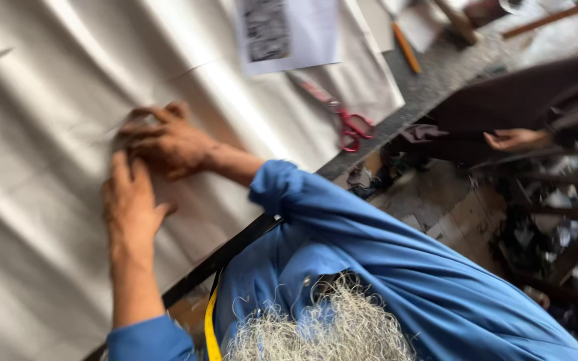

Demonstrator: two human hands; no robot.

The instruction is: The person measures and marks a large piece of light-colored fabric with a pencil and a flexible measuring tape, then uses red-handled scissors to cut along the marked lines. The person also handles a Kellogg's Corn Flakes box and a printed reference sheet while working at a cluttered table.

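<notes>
Across left and middle, spread white rumpled cloth (48,167) over dark-edged table (429,83). Left hand (128,200) flat, fingers open, pressing cloth, gripping nothing. Just beyond, touching, right hand (168,142) with fingers curled, seemingly pinching a fold; blurred. Further right, red-handled scissors (349,124), well apart, nearer right hand, blades pointing far-left.

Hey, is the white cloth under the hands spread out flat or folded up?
Spread out. The white cloth covers the table in one wide sheet with soft ripples; both hands, left hand and right hand, press flat on it.
</notes>
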